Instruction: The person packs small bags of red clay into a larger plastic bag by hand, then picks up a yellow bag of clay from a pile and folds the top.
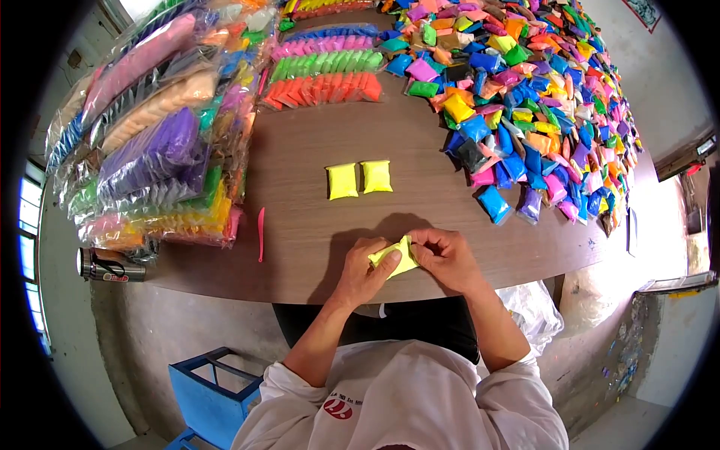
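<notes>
Near the front edge of the brown table (pixel 300 150), a yellow packet (pixel 403 259) is held between both hands. My left hand (pixel 365 268) grips its left side, with the thumb lying on top. At its upper right corner, the fingers of my right hand (pixel 442 257) are pinched on the edge. Two more yellow packets, one on the left (pixel 343 181) and one on the right (pixel 376 176), lie flat side by side beyond my hands. A thin pink tool (pixel 261 235) lies to the left of my left hand.
Clear bags of coloured packets (pixel 150 150) are stacked at the left, with a metal flask (pixel 112 266) by them. Rows of packets (pixel 322 88) lie at the back. A large heap of loose packets (pixel 525 97) covers the right side. A blue stool (pixel 214 397) stands below.
</notes>
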A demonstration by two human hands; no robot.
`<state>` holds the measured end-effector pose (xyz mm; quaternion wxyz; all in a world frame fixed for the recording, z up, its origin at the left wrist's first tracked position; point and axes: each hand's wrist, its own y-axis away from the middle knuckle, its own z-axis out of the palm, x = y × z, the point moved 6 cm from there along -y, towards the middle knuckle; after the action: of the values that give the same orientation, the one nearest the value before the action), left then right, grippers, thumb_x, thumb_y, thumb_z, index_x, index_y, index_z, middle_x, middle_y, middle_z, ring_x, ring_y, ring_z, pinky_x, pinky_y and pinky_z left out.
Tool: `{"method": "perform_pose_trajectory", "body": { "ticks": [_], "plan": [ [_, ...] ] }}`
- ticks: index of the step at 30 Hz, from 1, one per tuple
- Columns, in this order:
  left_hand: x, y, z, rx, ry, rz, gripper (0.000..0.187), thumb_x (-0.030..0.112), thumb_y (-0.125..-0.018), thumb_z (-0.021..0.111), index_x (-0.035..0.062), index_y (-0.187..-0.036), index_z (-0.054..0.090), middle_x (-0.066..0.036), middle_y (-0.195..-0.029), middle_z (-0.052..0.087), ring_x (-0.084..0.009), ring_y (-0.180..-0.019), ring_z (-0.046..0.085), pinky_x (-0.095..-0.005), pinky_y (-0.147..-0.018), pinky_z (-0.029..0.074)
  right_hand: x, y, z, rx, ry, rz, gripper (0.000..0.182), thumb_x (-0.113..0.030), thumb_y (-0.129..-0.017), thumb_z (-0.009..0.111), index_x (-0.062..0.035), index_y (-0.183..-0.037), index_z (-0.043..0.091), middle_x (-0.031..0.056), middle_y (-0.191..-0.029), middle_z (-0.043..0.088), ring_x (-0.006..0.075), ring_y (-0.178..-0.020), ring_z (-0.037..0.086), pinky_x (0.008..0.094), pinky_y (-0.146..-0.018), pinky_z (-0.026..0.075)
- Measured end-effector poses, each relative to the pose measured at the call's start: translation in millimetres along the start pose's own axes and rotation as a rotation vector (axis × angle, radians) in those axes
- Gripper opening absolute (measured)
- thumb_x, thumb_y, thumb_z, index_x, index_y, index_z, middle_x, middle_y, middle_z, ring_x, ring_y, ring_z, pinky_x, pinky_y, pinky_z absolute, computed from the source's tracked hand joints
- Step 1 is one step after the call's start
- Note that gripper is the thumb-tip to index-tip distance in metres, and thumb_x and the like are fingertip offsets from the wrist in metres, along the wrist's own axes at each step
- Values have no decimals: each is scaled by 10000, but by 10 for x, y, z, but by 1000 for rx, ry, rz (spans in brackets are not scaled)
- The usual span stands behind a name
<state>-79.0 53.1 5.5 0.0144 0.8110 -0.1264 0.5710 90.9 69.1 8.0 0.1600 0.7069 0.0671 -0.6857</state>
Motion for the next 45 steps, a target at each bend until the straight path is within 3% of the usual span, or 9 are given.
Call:
{"method": "perform_pose_trajectory", "body": {
  "ticks": [14,16,22,26,31,35,38,40,45],
  "plan": [
    [-28,-1,22,-40,18,20,365,329,-971,601,-28,-904,633,-144,-837,622,-307,-829,545,-400,-798,434,-79,-121,-75,-84,10,81,144,-40,-957,615,28,-1039,712,-16,-789,645,39,-679,561,199,-591,441],
    [-73,5,32,-57,-28,-19,359,327,-974,597,-26,-926,641,-144,-857,631,-311,-851,550,-400,-825,435,-41,-66,-108,-75,-190,211,145,-82,-955,658,13,-1045,720,7,-803,667,67,-684,593,210,-589,458],
    [-5,-1,21,-21,18,-7,387,353,-984,580,-26,-932,639,-143,-870,630,-309,-873,549,-406,-841,432,96,-12,-85,-118,-209,193,272,-190,-920,735,21,-1090,719,28,-807,681,86,-688,610,214,-601,484],
    [-30,10,28,-23,14,-17,386,351,-984,575,-25,-927,640,-143,-865,631,-309,-871,552,-406,-842,432,159,19,-76,-85,-259,228,229,-146,-938,714,26,-1088,718,27,-800,678,85,-679,606,214,-603,485],
    [-18,6,31,-4,-11,9,371,334,-977,587,-27,-906,635,-140,-848,630,-302,-841,551,-404,-822,428,85,17,-63,-58,-76,148,155,-61,-957,660,36,-1065,714,-4,-804,658,58,-697,581,205,-629,484],
    [-34,4,40,0,-22,30,362,326,-976,591,-26,-902,633,-143,-846,626,-308,-835,547,-403,-815,425,0,-14,-6,29,-197,73,147,-64,-955,669,38,-1052,712,-24,-811,649,43,-726,571,199,-648,479],
    [-29,-1,33,-20,-30,28,371,334,-979,591,-27,-906,631,-148,-840,620,-319,-830,545,-408,-804,428,-1,-74,-25,6,-47,59,144,-50,-957,660,34,-1064,706,-38,-819,645,33,-743,563,197,-659,475],
    [-5,-5,22,-7,-35,30,388,349,-981,590,-31,-914,628,-154,-837,617,-328,-825,542,-412,-791,431,-32,-131,-29,-36,115,-59,131,-25,-950,639,29,-1057,693,-45,-802,627,22,-717,541,196,-628,456],
    [-13,-20,28,-14,-51,36,410,364,-985,585,-34,-893,612,-161,-808,592,-336,-799,523,-419,-766,425,-78,-166,-2,9,214,-115,82,-13,-888,630,1,-961,665,-22,-751,609,33,-671,499,232,-579,437]
  ]
}}
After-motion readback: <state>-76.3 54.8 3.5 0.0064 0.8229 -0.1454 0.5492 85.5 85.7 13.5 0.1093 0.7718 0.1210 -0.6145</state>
